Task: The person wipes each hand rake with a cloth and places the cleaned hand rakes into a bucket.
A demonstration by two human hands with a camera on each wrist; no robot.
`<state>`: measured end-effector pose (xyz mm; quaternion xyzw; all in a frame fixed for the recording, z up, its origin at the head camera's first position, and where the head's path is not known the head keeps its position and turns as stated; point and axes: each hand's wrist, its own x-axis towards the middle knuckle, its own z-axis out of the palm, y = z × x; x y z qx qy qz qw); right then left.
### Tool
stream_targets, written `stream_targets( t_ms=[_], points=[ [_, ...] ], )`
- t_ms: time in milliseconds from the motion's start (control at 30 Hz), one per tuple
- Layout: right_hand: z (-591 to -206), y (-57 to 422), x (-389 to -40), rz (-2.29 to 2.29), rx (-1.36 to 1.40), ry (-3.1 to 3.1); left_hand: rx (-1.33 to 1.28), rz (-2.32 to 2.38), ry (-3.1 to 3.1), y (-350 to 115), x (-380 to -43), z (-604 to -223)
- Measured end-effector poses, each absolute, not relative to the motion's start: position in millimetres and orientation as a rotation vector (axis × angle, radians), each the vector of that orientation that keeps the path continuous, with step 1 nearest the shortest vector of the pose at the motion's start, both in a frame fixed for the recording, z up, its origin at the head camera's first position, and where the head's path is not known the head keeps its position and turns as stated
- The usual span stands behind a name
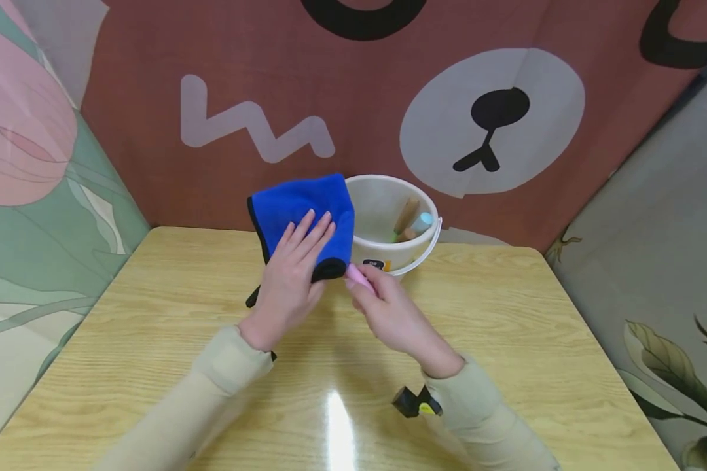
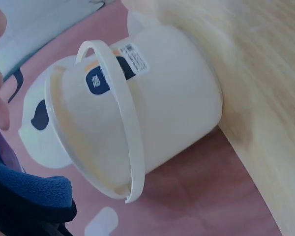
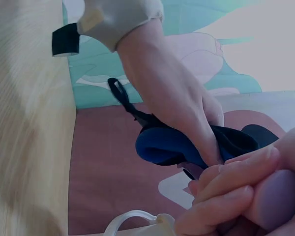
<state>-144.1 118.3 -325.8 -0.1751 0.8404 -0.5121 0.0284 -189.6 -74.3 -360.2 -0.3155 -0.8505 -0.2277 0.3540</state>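
Observation:
In the head view, my left hand [image 1: 291, 278] holds a blue cloth [image 1: 297, 196] with black edging, its fingers laid across the top. The right wrist view shows the left thumb and fingers on either side of the folded cloth, and a black hanging loop [image 3: 119, 93] at its edge. My right hand [image 1: 391, 314] grips a pink handle [image 1: 361, 278], whose rounded end [image 3: 280, 199] shows in the right wrist view. The handle's far part goes in at the cloth, so the tool's other end is hidden. Both hands are raised above the table.
Just behind the hands stands a white bucket [image 1: 368, 251] with a white carrying handle [image 2: 125, 110] and a label. Inside lean a brown handle [image 1: 408, 214] and a light-blue-ended item [image 1: 424, 220]. The wooden table [image 1: 495, 314] meets a printed backdrop [image 1: 153, 163] at the back.

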Motion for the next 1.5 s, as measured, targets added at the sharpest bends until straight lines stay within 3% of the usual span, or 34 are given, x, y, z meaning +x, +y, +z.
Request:
stream_targets(
  t_ms=[533, 1100, 1500],
  points=[
    [-324, 125, -153, -1.718, -0.558, 2.555, -0.922, -0.843, -2.169, -61, -169, -362],
    [-324, 124, -145, -1.596, -0.606, 2.601, -0.649, -0.837, -2.134, -74, -188, -353],
    [-325, 139, -147, -1.585, -0.549, 2.602, -0.365, -1.354, -1.963, -105, -196, -334]
  ],
)
